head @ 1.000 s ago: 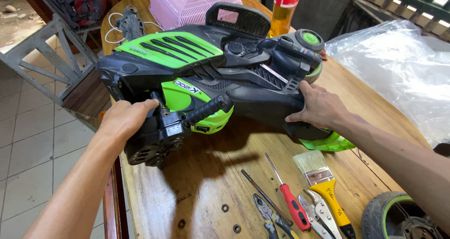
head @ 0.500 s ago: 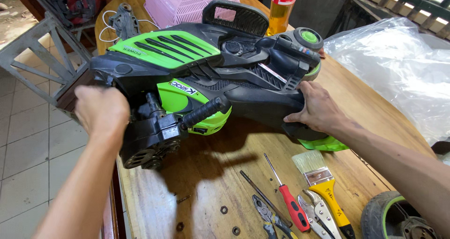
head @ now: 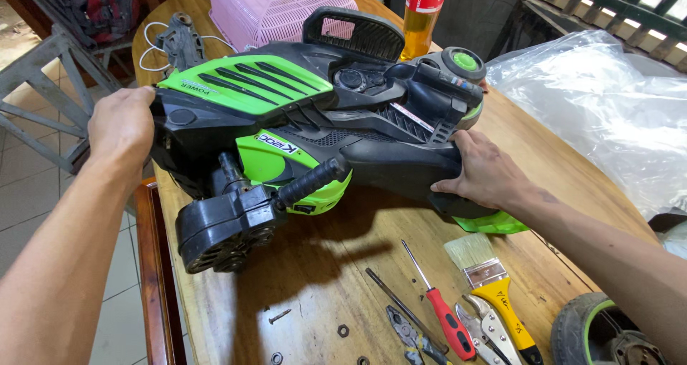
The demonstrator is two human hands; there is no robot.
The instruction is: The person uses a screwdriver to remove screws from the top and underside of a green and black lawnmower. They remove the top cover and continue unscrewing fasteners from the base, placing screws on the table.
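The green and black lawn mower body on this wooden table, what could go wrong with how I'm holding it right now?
The green and black plastic lawn mower body overhangs the round wooden table's edge under your left hand; it could tip off. Your right hand only presses its side, so it may slide. Small loose nuts and a screw could roll off.

A green-and-black lawn mower body [head: 300,129] lies tilted on the wooden table [head: 336,279]. The left hand [head: 122,125] grips its front end; the right hand [head: 483,172] presses its black side. A red-handled screwdriver [head: 440,315], a yellow-handled brush [head: 490,286] and pliers [head: 411,333] lie nearby.
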